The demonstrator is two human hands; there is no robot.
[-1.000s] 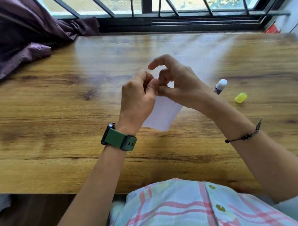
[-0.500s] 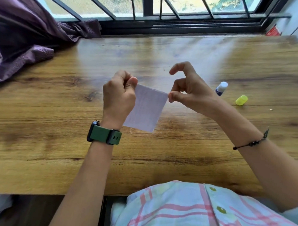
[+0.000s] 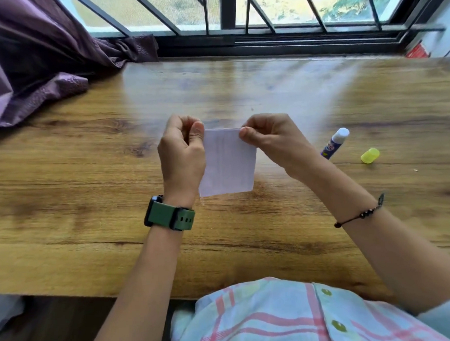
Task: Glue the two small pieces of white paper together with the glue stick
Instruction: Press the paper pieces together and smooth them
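A small square of white paper [image 3: 228,162] hangs above the middle of the wooden table [image 3: 93,226]. Whether it is one sheet or two laid together I cannot tell. My left hand [image 3: 182,151] pinches its top left corner between thumb and fingers. My right hand [image 3: 271,136] pinches its top right corner. The glue stick [image 3: 334,143] lies uncapped on the table to the right of my right hand, its white tip pointing away. Its yellow cap [image 3: 370,155] lies apart, further right.
A purple curtain [image 3: 36,69] spills onto the table's far left corner. A barred window [image 3: 239,16] runs along the far edge. A red object [image 3: 417,52] sits at the far right corner.
My hands were bunched together over the paper, then drew apart. My right hand has taken hold of the top right corner, and the paper now hangs squarer between both hands.
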